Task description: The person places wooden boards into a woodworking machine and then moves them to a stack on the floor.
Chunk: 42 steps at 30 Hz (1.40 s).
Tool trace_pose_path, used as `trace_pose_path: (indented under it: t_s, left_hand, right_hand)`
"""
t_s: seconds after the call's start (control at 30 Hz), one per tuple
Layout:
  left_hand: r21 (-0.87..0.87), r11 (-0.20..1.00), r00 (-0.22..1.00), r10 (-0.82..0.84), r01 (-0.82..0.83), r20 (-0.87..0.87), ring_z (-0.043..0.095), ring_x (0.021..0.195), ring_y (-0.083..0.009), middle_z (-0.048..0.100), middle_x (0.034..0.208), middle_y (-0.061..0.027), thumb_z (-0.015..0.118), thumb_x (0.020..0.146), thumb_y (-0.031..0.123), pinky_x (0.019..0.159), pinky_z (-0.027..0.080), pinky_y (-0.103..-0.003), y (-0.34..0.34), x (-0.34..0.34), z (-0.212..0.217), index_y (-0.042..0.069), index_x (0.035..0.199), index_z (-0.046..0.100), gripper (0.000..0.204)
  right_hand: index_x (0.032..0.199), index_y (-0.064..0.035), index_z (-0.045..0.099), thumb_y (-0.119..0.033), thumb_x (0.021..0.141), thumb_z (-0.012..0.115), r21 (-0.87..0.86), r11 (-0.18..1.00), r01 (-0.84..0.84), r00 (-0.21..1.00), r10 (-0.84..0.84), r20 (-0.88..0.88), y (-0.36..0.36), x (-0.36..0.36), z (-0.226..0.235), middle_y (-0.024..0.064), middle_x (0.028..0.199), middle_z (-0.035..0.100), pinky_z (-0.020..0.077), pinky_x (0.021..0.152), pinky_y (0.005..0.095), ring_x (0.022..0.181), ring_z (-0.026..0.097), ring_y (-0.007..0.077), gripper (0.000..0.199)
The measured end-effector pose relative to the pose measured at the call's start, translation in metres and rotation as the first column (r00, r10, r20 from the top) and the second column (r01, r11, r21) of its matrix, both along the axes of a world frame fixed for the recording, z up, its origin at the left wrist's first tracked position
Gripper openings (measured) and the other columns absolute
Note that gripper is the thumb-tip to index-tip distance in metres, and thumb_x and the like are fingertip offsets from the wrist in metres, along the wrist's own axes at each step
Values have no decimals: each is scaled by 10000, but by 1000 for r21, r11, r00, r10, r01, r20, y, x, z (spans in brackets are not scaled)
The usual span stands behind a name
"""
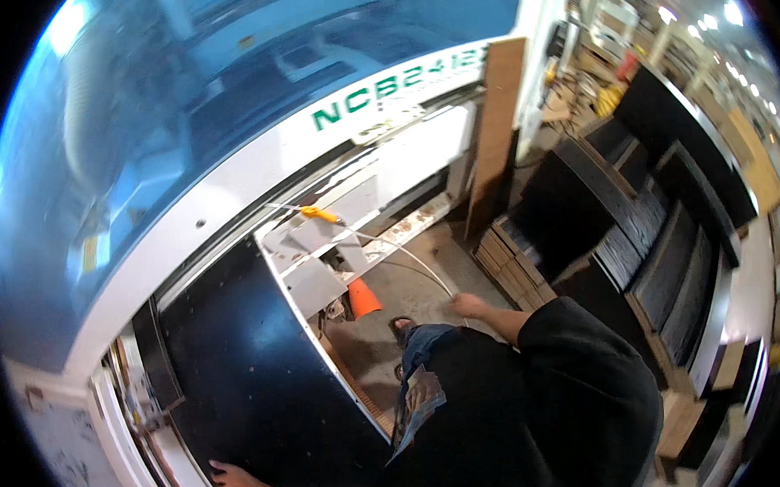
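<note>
Black board (255,336), broad and flat, lying at the near left against a machine with a white frame (222,177); its pale edge faces right. The left hand (233,479) is open, with fingers spread on the board near its near left edge. The right hand (468,305), right of the board and apart from it, is curled closed around a white hose (417,258). From this grip the hose arcs to the far left, ending in a yellow air gun (321,214) whose slender nozzle points left, near the board's far corner; whether the gun touches the machine cannot be told.

Containers: the machine's housing, at the far left, is closed by a blue tinted window (311,38), through which a ribbed duct (80,118) is dimly visible. Below the frame, an open recess contains pale plates (315,286), and brown debris (423,214) lies along a white rail. Just beside the plates, an orange cone-shaped object (364,299) stands tilted; its inside is hidden.

Right of the hose, a narrow brown plank (498,126) leans upright against the frame. Dark panels (570,188) are stacked farther right.
</note>
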<state>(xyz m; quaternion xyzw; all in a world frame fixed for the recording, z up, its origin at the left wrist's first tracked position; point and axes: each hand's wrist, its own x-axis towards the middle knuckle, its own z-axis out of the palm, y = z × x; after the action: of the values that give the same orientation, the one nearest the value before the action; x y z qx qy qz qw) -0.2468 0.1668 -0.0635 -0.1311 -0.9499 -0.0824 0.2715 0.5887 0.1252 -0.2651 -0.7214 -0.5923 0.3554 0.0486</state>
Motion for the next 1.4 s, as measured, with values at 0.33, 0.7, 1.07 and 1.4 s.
trace_pose_path:
  t_s: [0.33,0.7,1.07,1.4]
  left_hand:
    - [16,850,850,-527,527,4,486,1241,-506,496,1355,-334,399,1026,632,1018,412,-644,-36,124,63,43,1354,567,695]
    - [29,709,710,-704,705,-36,573,1128,-458,600,1201,-285,460,1021,596,971,453,-602,-51,244,31,76,1282,619,604]
    - [-51,607,608,-794,793,-7,573,1149,-413,605,1236,-228,471,1001,626,955,448,-593,-63,374,25,128,1310,599,600]
    - [-110,576,584,-808,810,79,564,1199,-374,605,1294,-174,470,981,667,964,434,-587,10,449,31,184,1358,575,621]
  right_hand:
    - [1122,-29,727,-276,972,592,-411,666,623,713,-699,-51,-205,25,47,203,1015,728,575,720,465,846,708,361,318]
    - [902,-48,758,-351,966,590,-279,762,584,780,-622,-70,-267,83,-43,157,860,712,536,692,460,784,693,348,353]
    - [1242,-173,584,-348,912,745,-510,298,807,-317,-510,-800,-249,157,68,-2,945,658,550,719,398,824,666,175,407]
    - [1320,-24,370,-733,836,688,-556,-645,524,-537,256,-804,-383,218,133,116,1169,528,557,865,444,1031,608,226,915]
